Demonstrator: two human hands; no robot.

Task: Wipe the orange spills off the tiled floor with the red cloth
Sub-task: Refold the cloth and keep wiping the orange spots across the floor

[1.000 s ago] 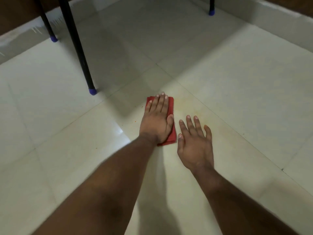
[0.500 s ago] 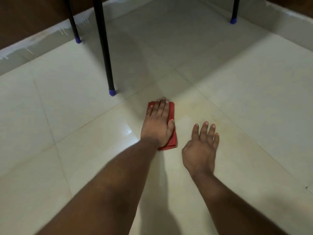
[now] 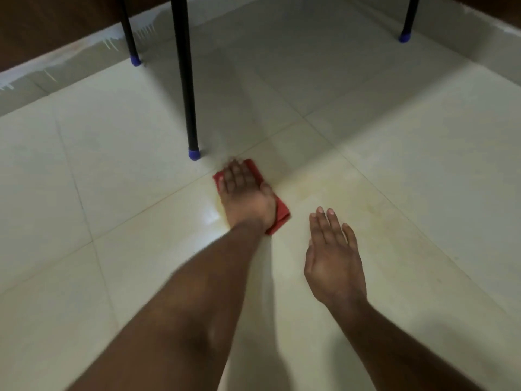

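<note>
A folded red cloth (image 3: 279, 213) lies flat on the pale tiled floor (image 3: 408, 170) near a tile joint. My left hand (image 3: 245, 194) presses down on it with straight fingers and covers most of it; the hand is blurred. A faint orange-yellow smear (image 3: 324, 183) spreads across the tile to the right of the cloth. My right hand (image 3: 332, 258) is flat and open, to the right of the cloth and nearer me, holding nothing.
A black furniture leg with a blue foot (image 3: 194, 154) stands just left of and beyond the cloth. Two more blue-footed legs, one (image 3: 136, 61) at the back left and one (image 3: 404, 38) at the back right. A low skirting (image 3: 56, 69) runs along the far left wall.
My left hand has slid the cloth leftward and away, turning it toward the near leg. My right hand has drawn back toward me. The view has shifted, so the legs appear further right.
</note>
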